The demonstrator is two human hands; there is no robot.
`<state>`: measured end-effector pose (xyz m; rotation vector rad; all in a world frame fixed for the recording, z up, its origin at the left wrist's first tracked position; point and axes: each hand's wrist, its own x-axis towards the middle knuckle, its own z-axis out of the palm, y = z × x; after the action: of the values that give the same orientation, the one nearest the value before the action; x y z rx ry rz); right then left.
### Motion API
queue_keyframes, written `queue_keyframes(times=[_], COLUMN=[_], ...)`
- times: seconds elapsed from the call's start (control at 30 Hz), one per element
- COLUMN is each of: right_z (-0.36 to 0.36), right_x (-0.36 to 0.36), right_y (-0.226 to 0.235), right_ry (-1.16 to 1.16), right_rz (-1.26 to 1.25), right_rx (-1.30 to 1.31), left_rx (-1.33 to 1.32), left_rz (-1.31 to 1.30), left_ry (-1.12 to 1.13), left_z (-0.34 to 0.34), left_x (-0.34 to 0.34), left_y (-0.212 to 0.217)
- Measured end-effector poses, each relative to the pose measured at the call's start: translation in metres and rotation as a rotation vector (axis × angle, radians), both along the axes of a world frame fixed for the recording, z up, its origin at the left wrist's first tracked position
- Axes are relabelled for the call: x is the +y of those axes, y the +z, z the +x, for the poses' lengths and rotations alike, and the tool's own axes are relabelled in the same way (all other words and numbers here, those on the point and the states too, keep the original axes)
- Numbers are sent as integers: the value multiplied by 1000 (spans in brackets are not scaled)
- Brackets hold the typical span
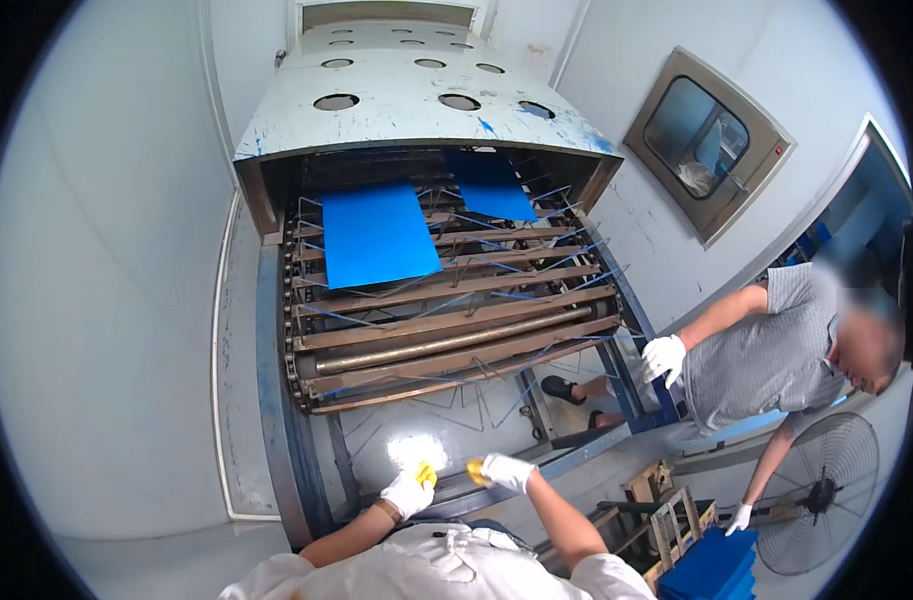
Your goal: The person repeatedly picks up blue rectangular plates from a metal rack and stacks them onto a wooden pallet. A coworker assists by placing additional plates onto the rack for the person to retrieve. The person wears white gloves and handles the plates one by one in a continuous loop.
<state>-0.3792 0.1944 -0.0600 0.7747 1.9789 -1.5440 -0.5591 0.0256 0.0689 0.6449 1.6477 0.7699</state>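
Note:
My left hand (410, 491), in a white glove, is closed around a small yellow object (428, 473) near my chest. In a matching white glove, my right hand (503, 470) grips another yellow piece (475, 470) a short gap to the right. Both hands hover over the near end of a conveyor machine (447, 340) with brown slats and chains. On the slats farther back lie two blue sheets: a large blue sheet (379, 235) at left and a smaller blue sheet (490, 187) under the white hood (407, 100).
A co-worker in a grey shirt stands at right, one gloved hand (665, 357) on the machine's blue frame, the other hand (740, 518) hanging low. A stack of blue sheets (715, 568) lies at lower right beside a floor fan (825, 492). A wall hatch window (709, 140) lies beyond.

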Motion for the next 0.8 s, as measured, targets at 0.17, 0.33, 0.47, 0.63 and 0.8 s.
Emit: queue_keyframes(times=[0.17,0.33,0.47,0.63,0.8], right_z=[-168,-279,-331,-325,-180], right_x=[27,64,94,124,91], right_y=[189,161,129,220,322], right_ry=[-409,-829,-1067,-838,-486], right_rz=[-634,-862,-1178,-658,-6], right_rx=[574,802,751,810,755], left_rx=[140,298,305,-7,75], left_rz=[193,379,327,337,516], left_ry=[-96,-48,-84,114,69], left_z=[-2,-10,-23,-27,-22], left_x=[-20,-25,-14,-15,-11], left_y=[-57,-103,-85,-142,-94])
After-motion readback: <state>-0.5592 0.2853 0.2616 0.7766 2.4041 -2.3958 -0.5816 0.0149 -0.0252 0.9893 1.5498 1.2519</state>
